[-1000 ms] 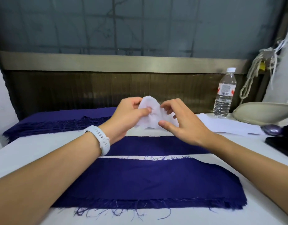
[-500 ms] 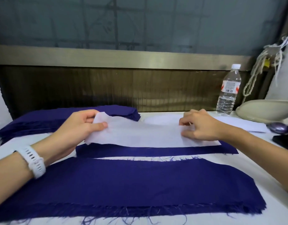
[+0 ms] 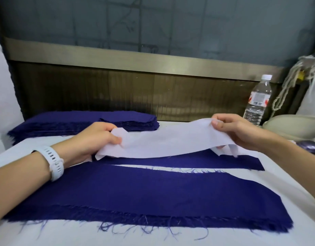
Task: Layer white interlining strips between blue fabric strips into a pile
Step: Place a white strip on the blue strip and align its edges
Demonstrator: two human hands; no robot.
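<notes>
2 hands hold 1 white interlining strip [image 3: 171, 141] stretched between them: our left hand [image 3: 98, 137] pinches its left end with curled fingers and thumb, and our right hand [image 3: 236, 130] pinches the right end a little higher. The strip hangs in the air just above a narrow blue fabric strip [image 3: 224, 161] lying on the white table [image 3: 295, 183]. Nearer to us lies a wider blue fabric strip [image 3: 144, 196] with frayed edges. Behind our left hand we see a stack of blue strips [image 3: 73, 123]; a water bottle [image 3: 257, 102] stands beyond our right hand
</notes>
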